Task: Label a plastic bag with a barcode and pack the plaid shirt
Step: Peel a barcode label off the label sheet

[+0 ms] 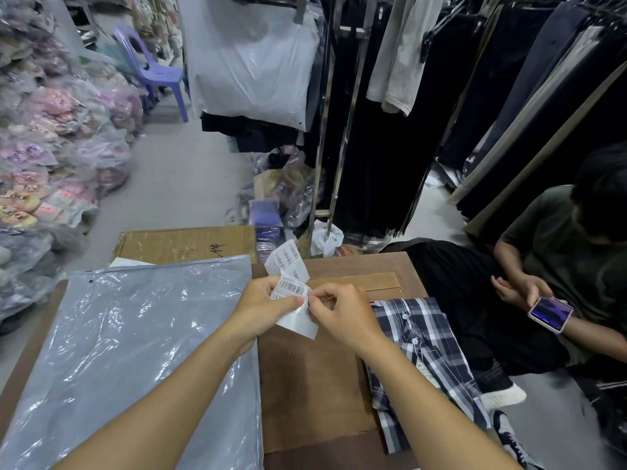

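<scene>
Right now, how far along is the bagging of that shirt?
Early. The plastic bag lies flat on the table, and the folded plaid shirt waits beside it, unpacked. In hand: the left hand and right hand pinch the barcode label strip, apparently peeling one sticker. Left: stick a label on the bag, then slide the shirt in.

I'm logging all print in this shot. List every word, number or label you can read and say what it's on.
Barcode label strip: bars and small print beneath, too small to read.
Cardboard box: handwritten black marks, one looks like "件", the rest unclear.
Paper tag on the plaid shirt: a letter like "W" and more print, too blurred to read.
Phone screen: no readable text.
Plastic bag: no print visible.
</scene>
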